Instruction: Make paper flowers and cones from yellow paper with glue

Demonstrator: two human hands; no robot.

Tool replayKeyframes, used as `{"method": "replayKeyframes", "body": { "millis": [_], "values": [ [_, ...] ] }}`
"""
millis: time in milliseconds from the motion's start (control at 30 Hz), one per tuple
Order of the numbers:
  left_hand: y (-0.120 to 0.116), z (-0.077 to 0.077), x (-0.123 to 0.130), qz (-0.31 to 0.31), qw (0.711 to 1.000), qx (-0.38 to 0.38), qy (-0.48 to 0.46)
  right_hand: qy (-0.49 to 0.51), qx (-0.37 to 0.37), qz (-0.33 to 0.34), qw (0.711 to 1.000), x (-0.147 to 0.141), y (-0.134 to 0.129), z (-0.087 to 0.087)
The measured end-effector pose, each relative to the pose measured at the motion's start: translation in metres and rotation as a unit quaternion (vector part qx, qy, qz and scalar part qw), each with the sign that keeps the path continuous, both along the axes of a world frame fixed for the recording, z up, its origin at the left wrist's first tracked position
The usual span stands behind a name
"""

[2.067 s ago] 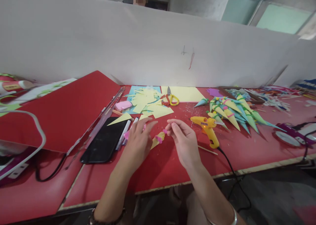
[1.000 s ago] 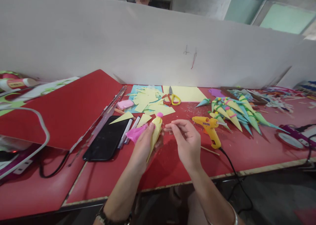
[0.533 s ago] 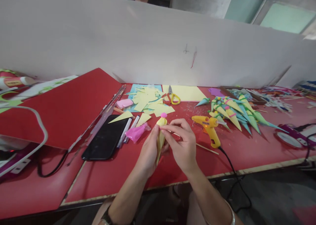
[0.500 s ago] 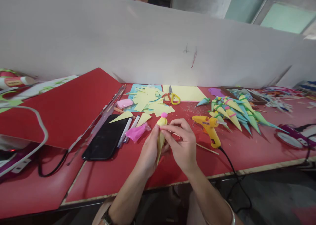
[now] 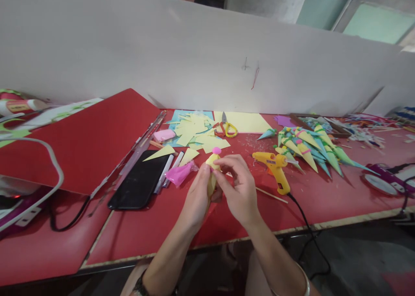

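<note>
Between my two hands, over the table's front part, is a yellow paper cone point(image 5: 212, 184) with a yellow top and a small pink ball point(image 5: 216, 150) on it. My left hand point(image 5: 195, 196) is wrapped round the cone from the left, thumb up near its rim. Thumb and forefinger of my right hand point(image 5: 238, 188) press against the cone just below its top. A trace of pink shows at these fingertips; the rest there is covered. Left of the hands lies a pink clay packet point(image 5: 180, 174). A yellow glue gun point(image 5: 275, 168) rests on the right.
Behind the hands are scissors point(image 5: 224, 127) and yellow paper scraps point(image 5: 191, 129). A black phone point(image 5: 139, 185) and marker pens point(image 5: 164, 175) lie left, beside a big red board point(image 5: 97, 140). Several paper cones point(image 5: 306, 151) are piled right. The glue gun's cord point(image 5: 301, 218) hangs over the edge.
My right fingers have shifted slightly at the cone's rim, with the forefinger now higher against its yellow top. The cone has tilted a little; my left hand keeps its grip.
</note>
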State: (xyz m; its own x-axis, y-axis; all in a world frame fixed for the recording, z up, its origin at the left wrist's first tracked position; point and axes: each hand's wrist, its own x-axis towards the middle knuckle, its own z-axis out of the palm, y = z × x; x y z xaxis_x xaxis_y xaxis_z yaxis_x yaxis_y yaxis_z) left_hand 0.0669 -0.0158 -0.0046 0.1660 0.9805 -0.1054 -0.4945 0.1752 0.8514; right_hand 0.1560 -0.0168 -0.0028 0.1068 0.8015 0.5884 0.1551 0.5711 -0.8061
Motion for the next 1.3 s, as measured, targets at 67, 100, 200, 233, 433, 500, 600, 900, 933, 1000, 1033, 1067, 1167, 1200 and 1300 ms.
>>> {"method": "replayKeyframes", "body": {
  "millis": [67,100,200,233,433,500,600,900,933,1000,1033,1067,1167,1200,1300],
  "values": [
    [0.0,-0.001,0.0,0.008,1.0,0.012,0.006,0.003,-0.002,0.004,1.0,0.0,0.0,0.0],
    [0.0,-0.001,0.0,0.012,1.0,0.014,0.009,0.004,-0.001,0.006,1.0,0.0,0.0,0.0],
    [0.001,0.001,0.0,0.012,1.0,0.001,0.004,0.011,-0.001,0.016,1.0,0.0,0.0,0.0],
    [0.001,0.002,0.0,0.011,1.0,-0.005,0.0,0.015,-0.002,0.021,1.0,0.0,0.0,0.0],
    [0.001,-0.001,-0.002,0.031,0.999,0.01,0.019,0.026,-0.011,0.03,0.999,0.0,0.0,0.0],
    [0.001,-0.002,-0.003,0.039,0.998,0.025,0.041,0.021,-0.008,0.028,0.999,0.0,0.001,0.0],
    [0.001,-0.002,-0.003,0.048,0.996,0.046,0.062,0.018,-0.003,0.028,0.999,0.0,0.001,0.0],
    [0.001,-0.006,-0.005,0.039,0.993,0.073,0.078,0.04,-0.006,0.045,0.998,-0.001,0.001,-0.001],
    [0.001,-0.006,-0.005,0.037,0.994,0.074,0.077,0.037,-0.009,0.046,0.998,-0.001,0.001,-0.001],
    [0.001,-0.005,-0.005,0.031,0.994,0.068,0.077,0.032,-0.017,0.048,0.998,-0.001,0.001,-0.001],
    [0.002,-0.004,-0.005,0.028,0.995,0.062,0.08,0.031,-0.017,0.047,0.998,-0.001,0.001,-0.001],
    [0.002,-0.003,-0.005,0.026,0.994,0.056,0.085,0.032,-0.016,0.048,0.998,-0.001,0.001,-0.001],
    [0.006,-0.001,-0.01,0.039,0.985,0.07,0.155,0.043,-0.029,0.036,0.998,0.0,0.002,-0.001],
    [0.007,-0.001,-0.012,0.049,0.971,0.096,0.212,0.049,-0.042,0.023,0.998,0.001,0.002,-0.002],
    [0.01,-0.006,-0.018,0.058,0.851,0.193,0.484,0.075,-0.091,-0.029,0.993,0.002,0.004,-0.004]
  ]
}}
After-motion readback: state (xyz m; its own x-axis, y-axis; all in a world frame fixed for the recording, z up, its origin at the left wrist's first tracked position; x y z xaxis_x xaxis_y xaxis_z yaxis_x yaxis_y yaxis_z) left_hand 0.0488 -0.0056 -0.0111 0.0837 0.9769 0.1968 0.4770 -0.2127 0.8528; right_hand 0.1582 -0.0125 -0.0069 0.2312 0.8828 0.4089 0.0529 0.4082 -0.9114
